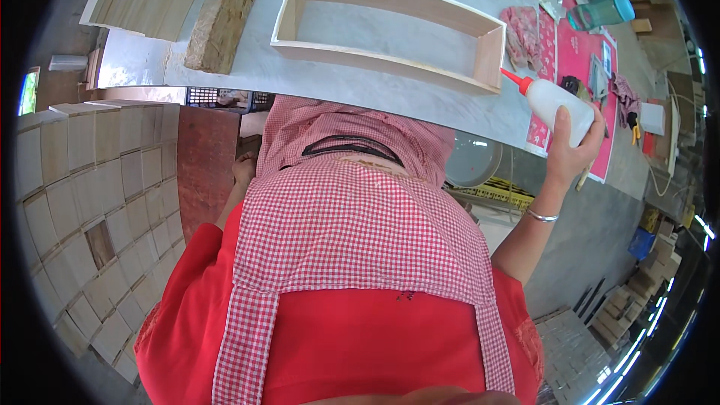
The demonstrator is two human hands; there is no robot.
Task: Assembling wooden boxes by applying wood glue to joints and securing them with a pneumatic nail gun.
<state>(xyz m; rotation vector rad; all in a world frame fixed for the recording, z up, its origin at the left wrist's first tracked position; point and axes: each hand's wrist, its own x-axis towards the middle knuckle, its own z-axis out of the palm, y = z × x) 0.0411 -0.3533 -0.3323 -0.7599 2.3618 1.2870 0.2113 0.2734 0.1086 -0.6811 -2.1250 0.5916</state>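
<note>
Wooden frame [390, 0] on the pale table [300, 75] before you appears assembled to four walls, no panel across its top, your right hand [577, 142] gripping a white bottle [553, 109] at its right end, your left hand's [244, 169] state indeterminable.

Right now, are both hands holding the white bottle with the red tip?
No, only the right hand grips the white bottle; the left hand is down beside the checked apron, away from it.
</note>
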